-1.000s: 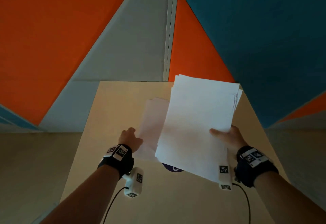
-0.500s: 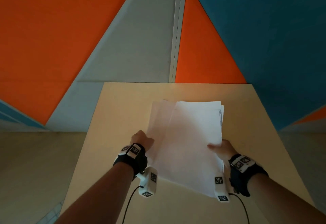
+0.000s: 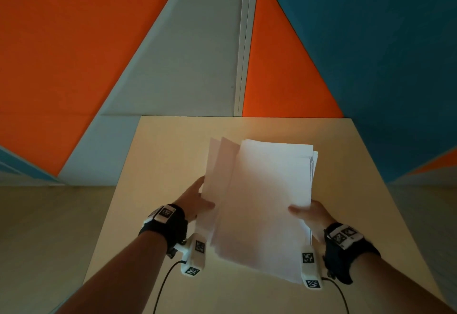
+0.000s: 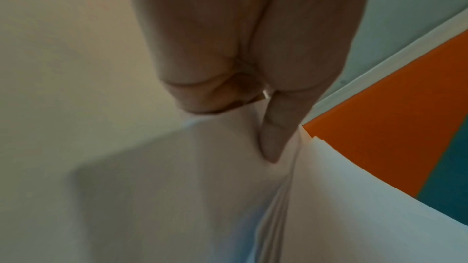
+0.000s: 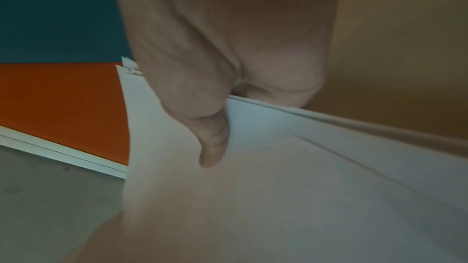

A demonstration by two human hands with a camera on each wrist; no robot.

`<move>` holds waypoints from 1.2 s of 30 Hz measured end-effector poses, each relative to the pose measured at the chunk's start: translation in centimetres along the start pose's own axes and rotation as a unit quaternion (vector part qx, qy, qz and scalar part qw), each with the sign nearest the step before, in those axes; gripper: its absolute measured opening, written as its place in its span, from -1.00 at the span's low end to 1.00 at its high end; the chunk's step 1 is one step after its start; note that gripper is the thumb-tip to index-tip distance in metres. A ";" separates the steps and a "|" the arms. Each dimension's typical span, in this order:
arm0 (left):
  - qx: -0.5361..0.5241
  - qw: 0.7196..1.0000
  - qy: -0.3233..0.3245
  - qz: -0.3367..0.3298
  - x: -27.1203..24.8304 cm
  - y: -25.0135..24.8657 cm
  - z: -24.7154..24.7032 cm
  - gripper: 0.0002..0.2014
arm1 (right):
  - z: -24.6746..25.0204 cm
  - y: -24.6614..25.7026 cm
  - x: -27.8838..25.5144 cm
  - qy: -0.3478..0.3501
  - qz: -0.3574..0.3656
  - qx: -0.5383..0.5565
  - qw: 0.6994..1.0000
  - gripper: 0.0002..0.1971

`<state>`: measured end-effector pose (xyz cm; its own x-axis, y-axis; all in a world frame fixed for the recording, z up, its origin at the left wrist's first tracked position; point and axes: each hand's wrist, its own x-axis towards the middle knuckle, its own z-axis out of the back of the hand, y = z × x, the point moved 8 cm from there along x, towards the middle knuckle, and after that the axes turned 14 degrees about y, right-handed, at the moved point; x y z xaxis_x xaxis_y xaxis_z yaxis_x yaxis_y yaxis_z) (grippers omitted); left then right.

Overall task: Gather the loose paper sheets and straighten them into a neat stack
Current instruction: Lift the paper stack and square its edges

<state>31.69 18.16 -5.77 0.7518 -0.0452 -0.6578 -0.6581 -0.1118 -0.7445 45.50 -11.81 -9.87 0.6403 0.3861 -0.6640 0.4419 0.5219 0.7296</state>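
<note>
A loose bundle of white paper sheets is lifted above the light wooden table, its edges uneven. My right hand pinches the right edge of the main bundle, thumb on top; the right wrist view shows the thumb pressed on the top sheet. My left hand holds a couple of sheets that stick out to the left behind the main bundle. The left wrist view shows the thumb on those sheets, with the fingers hidden under them.
The table butts against a wall of orange, grey and teal panels. Bare tabletop lies left, right and beyond the papers. Wrist-camera cables trail toward me at the near edge.
My right hand lowered its bundle and drew it toward me and left, over the left sheets. My left hand moved right and took hold of those sheets, lifting them beside the bundle.
</note>
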 end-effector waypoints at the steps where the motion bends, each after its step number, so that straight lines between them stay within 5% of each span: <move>1: -0.025 1.000 0.014 0.003 -0.4 0.3 -0.2 -0.27 | -0.2 0.2 -0.3 0.009 0.007 0.008 1.000 -0.67; 12: -0.080 0.994 0.052 -0.060 -4.1 1.1 -3.1 -0.56 | -5.0 2.3 -4.1 0.135 0.047 0.047 0.989 -0.55; 14: -0.072 0.992 0.044 -0.091 -5.1 0.6 -3.1 -0.54 | -5.1 3.2 -5.0 0.127 0.062 0.049 0.989 -0.42; 17: -0.073 0.987 0.031 -0.138 -7.1 -0.5 -3.2 -0.61 | -4.9 5.0 -6.6 0.121 0.111 0.070 0.984 -0.49; 24: -0.081 0.975 0.007 -0.209 -10.6 -1.9 -3.0 -0.66 | -4.7 8.5 -9.0 0.124 0.225 0.204 0.945 -0.12; 26: -0.072 0.972 -0.010 -0.222 -11.2 -2.1 -2.9 -0.70 | -4.7 9.2 -9.9 0.124 0.244 0.205 0.940 -0.19; 31: -0.004 0.961 -0.096 -0.260 -12.5 -3.5 -2.5 -0.79 | -4.8 9.9 -12.7 0.074 0.244 0.107 0.961 -0.74; 36: -0.017 0.950 -0.122 -0.286 -13.6 -4.5 -3.5 -0.77 | -5.0 9.1 -13.9 0.047 0.240 0.095 0.965 -0.79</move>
<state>24.56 15.82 6.92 0.9518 0.2641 -0.1562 -0.1394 -0.0814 -0.9869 37.46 -8.70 5.18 0.7436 0.6211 -0.2473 0.2209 0.1209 0.9678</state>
